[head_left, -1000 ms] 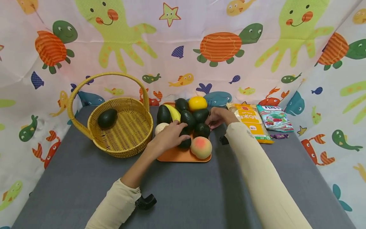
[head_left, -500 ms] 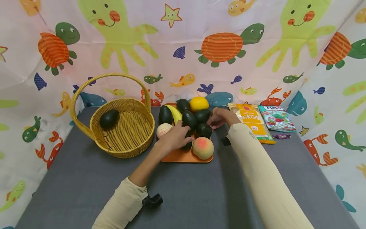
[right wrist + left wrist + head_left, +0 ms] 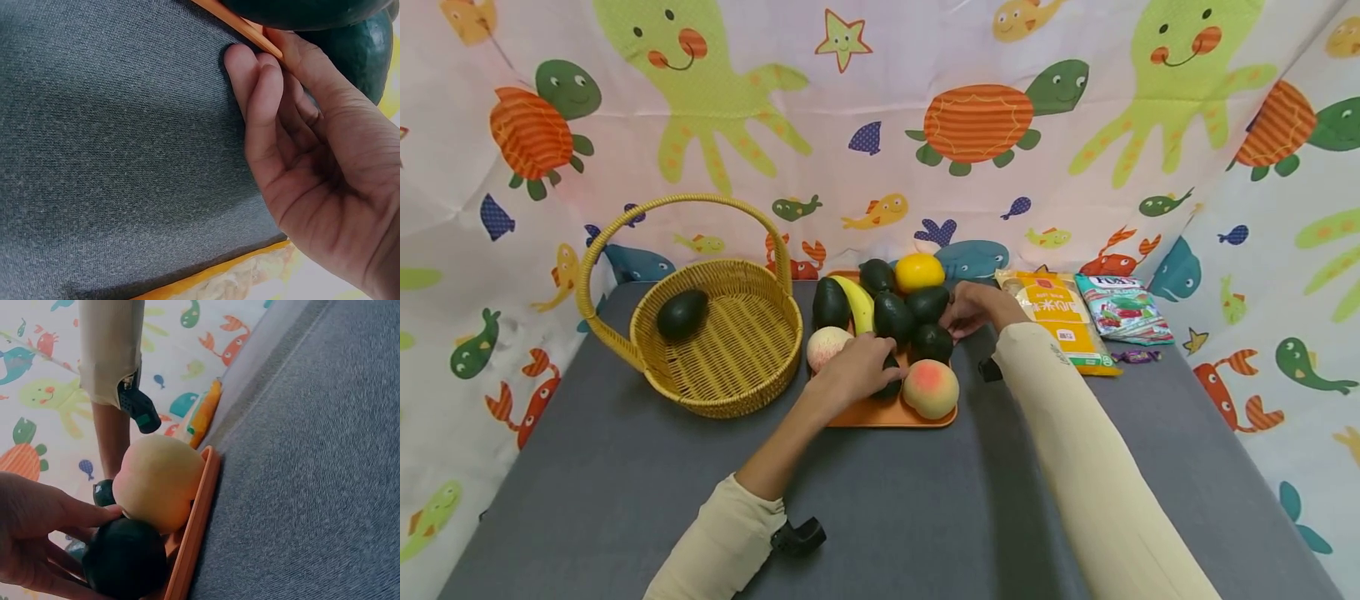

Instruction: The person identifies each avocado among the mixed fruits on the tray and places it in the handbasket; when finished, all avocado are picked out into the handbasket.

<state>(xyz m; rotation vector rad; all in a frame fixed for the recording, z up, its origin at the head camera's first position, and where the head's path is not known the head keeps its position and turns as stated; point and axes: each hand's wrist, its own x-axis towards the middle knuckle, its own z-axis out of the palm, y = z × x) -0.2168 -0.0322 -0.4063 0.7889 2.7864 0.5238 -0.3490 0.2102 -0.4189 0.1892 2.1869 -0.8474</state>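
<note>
On an orange tray [image 3: 891, 414] lies a pile of fruit: several dark green avocados, a banana [image 3: 862, 308], a yellow lemon-like fruit [image 3: 919, 272], a pale pink-speckled round fruit [image 3: 828, 345] and a peach [image 3: 931, 389]. My left hand [image 3: 853, 372] reaches over the tray's front part. In the left wrist view its thumb and fingers curl round an avocado [image 3: 126, 559] beside the peach [image 3: 159, 481]. At the tray's right side, my right hand [image 3: 970, 308] pinches the rim [image 3: 250, 31] between thumb and fingers, close beside the avocados [image 3: 362, 56].
Left of the tray stands a yellow wicker basket [image 3: 790, 367] with a tall handle, an avocado [image 3: 682, 315] inside. To the right lie a yellow food packet [image 3: 1060, 321], a teal candy bag [image 3: 1123, 308] and a purple wrapped candy [image 3: 1137, 357]. A patterned curtain rises behind the grey table [image 3: 917, 508].
My left hand has shifted slightly toward the near side of the tray, its fingers leaving the banana's end and settling round the front avocado. The right hand stays at the tray's edge.
</note>
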